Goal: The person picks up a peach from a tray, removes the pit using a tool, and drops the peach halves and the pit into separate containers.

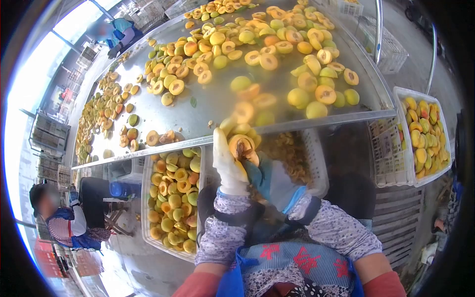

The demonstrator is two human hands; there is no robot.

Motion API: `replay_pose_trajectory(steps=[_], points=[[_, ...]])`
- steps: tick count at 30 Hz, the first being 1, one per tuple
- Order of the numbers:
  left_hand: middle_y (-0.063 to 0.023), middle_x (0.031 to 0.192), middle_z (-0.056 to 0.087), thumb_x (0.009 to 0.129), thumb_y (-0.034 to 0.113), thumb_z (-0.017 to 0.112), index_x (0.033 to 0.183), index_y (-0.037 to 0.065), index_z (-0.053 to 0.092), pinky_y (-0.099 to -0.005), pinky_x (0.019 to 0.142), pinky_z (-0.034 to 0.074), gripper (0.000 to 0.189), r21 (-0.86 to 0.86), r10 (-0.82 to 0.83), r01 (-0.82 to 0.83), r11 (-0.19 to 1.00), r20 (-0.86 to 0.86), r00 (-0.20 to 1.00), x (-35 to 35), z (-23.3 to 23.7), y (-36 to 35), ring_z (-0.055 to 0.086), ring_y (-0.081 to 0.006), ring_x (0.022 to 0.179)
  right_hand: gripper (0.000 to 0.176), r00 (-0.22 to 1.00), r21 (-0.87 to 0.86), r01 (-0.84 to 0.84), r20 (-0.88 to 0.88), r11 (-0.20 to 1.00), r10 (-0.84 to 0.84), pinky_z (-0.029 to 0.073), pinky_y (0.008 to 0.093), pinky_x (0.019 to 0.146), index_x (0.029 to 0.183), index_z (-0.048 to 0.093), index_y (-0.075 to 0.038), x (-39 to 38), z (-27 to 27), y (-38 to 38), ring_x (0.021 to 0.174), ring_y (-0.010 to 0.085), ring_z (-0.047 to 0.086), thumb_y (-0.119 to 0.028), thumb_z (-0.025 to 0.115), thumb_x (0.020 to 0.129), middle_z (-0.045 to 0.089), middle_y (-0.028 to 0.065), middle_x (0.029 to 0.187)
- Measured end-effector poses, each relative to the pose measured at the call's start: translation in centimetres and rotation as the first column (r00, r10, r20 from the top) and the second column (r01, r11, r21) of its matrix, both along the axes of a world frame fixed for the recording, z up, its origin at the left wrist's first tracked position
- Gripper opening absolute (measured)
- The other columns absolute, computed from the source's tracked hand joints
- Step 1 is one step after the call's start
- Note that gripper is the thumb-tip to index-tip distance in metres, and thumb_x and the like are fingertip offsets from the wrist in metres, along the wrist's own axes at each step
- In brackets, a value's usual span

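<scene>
Just in front of the metal table's (277, 126) near edge, my left hand (230, 166), in a white glove, holds halved yellow fruit with its fingers wrapped round it. One fruit half (242, 147) faces up and shows a dark, brownish centre. My right hand (272, 182), in a blue and grey glove, is closed against the lower right side of this fruit; its fingertips are partly hidden, and whether it holds a tool cannot be made out. Many halved fruits (267, 62) lie cut side up or down on the table beyond.
A white crate (146, 218) of fruit stands left of my legs. Below my hands is a crate (316, 163) with brownish pieces. At the right, another fruit crate (445, 143) stands beside the table. Co-workers (74, 218) (121, 34) are at the left and far left.
</scene>
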State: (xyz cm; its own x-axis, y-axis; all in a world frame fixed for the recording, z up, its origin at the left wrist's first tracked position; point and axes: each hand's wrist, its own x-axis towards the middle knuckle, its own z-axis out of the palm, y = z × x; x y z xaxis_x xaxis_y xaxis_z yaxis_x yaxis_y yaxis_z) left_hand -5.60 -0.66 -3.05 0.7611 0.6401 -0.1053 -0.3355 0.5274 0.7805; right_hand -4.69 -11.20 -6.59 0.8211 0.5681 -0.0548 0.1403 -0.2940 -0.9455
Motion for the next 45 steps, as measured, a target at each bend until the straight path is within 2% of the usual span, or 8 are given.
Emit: replay_pose_trajectory(steps=[6, 16, 18, 24, 32, 38, 40, 45], points=[[-0.0095, 0.096, 0.064, 0.103, 0.027, 0.051, 0.123, -0.002, 0.057, -0.0352, 0.077, 0.055, 0.036, 0.877, 0.230, -0.123, 0.465, 0.015, 0.973, 0.3, -3.1, 1.2, 0.064, -0.0222, 0.083, 0.069, 0.994, 0.045, -0.010, -0.109, 0.999, 0.015, 0.055, 0.0457, 0.073, 0.105, 0.065, 0.001, -0.4, 0.8, 0.1, 0.083, 0.0424, 0.071, -0.064, 0.044, 0.099, 0.070, 0.0253, 0.082], [-0.0088, 0.082, 0.067, 0.101, 0.015, 0.053, 0.119, -0.002, 0.060, -0.0290, 0.073, 0.053, 0.026, 0.978, 0.209, -0.082, 0.191, 0.041, 0.977, -0.2, -1.8, 1.1, 0.063, -0.0185, 0.073, 0.053, 0.924, 0.099, -0.083, -0.365, 0.992, 0.114, 0.050, 0.0402, 0.062, 0.100, 0.066, 0.001, -0.3, 3.2, -0.3, 0.070, 0.0292, 0.068, -0.048, 0.046, 0.103, 0.069, 0.0174, 0.077], [-0.0102, 0.087, 0.067, 0.104, 0.022, 0.049, 0.122, -0.002, 0.060, -0.0295, 0.073, 0.053, 0.032, 0.980, 0.204, -0.051, 0.191, 0.011, 0.979, 0.0, -2.6, 1.4, 0.063, -0.0190, 0.073, 0.075, 0.938, 0.076, -0.120, -0.318, 0.990, 0.138, 0.053, 0.0389, 0.065, 0.100, 0.067, 0.001, 0.2, 2.1, -0.7, 0.069, 0.0233, 0.068, -0.069, 0.042, 0.098, 0.069, 0.0112, 0.072], [-0.0155, 0.109, 0.065, 0.105, 0.036, 0.047, 0.133, 0.000, 0.057, -0.0331, 0.074, 0.054, 0.047, 0.283, -0.190, 0.284, 0.916, -0.319, 0.928, -0.6, -0.7, 1.4, 0.064, -0.0222, 0.087, 0.055, 0.998, 0.000, -0.047, -0.029, 0.999, 0.047, 0.054, 0.0464, 0.071, 0.103, 0.065, 0.001, 1.8, -0.4, -0.2, 0.084, 0.0441, 0.069, -0.053, 0.053, 0.100, 0.070, 0.0250, 0.085], [-0.0194, 0.122, 0.062, 0.102, 0.036, 0.050, 0.138, -0.003, 0.052, -0.0435, 0.088, 0.058, 0.053, 0.031, -0.340, 0.339, 0.940, 0.080, 0.937, -0.8, -0.9, 3.6, 0.066, -0.0318, 0.105, 0.053, 1.000, 0.078, -0.002, -0.001, 0.997, 0.003, 0.053, 0.0515, 0.076, 0.106, 0.064, 0.000, 0.7, -0.9, 0.1, 0.094, 0.0502, 0.065, -0.051, 0.056, 0.098, 0.068, 0.0301, 0.093], [-0.0152, 0.119, 0.062, 0.102, 0.035, 0.053, 0.131, -0.001, 0.056, -0.0434, 0.090, 0.058, 0.047, 0.423, -0.103, 0.154, 0.893, -0.142, 0.984, -1.0, 0.0, 1.6, 0.065, -0.0285, 0.106, 0.062, 0.995, -0.060, -0.037, -0.099, 0.998, 0.030, 0.054, 0.0502, 0.076, 0.109, 0.065, 0.000, 0.5, -0.7, 0.1, 0.092, 0.0496, 0.066, -0.060, 0.054, 0.096, 0.069, 0.0289, 0.091], [-0.0146, 0.117, 0.062, 0.103, 0.033, 0.052, 0.129, -0.002, 0.057, -0.0420, 0.089, 0.058, 0.044, 0.516, -0.028, 0.106, 0.850, -0.157, 0.987, -0.8, -0.1, 1.3, 0.066, -0.0275, 0.105, 0.062, 0.992, -0.059, -0.058, -0.119, 0.997, 0.051, 0.054, 0.0481, 0.075, 0.109, 0.065, 0.000, 0.6, -0.6, 0.1, 0.090, 0.0483, 0.067, -0.060, 0.054, 0.096, 0.069, 0.0286, 0.089], [-0.0161, 0.114, 0.062, 0.102, 0.020, 0.054, 0.130, -0.006, 0.054, -0.0355, 0.086, 0.057, 0.039, 0.972, 0.204, -0.077, 0.221, 0.032, 0.979, -0.1, -2.3, 1.9, 0.067, -0.0262, 0.099, 0.045, 0.930, 0.116, -0.092, -0.344, 0.989, 0.127, 0.050, 0.0364, 0.063, 0.101, 0.066, -0.002, -0.3, 1.1, 0.1, 0.066, 0.0229, 0.062, -0.045, 0.051, 0.104, 0.064, 0.0123, 0.072]])
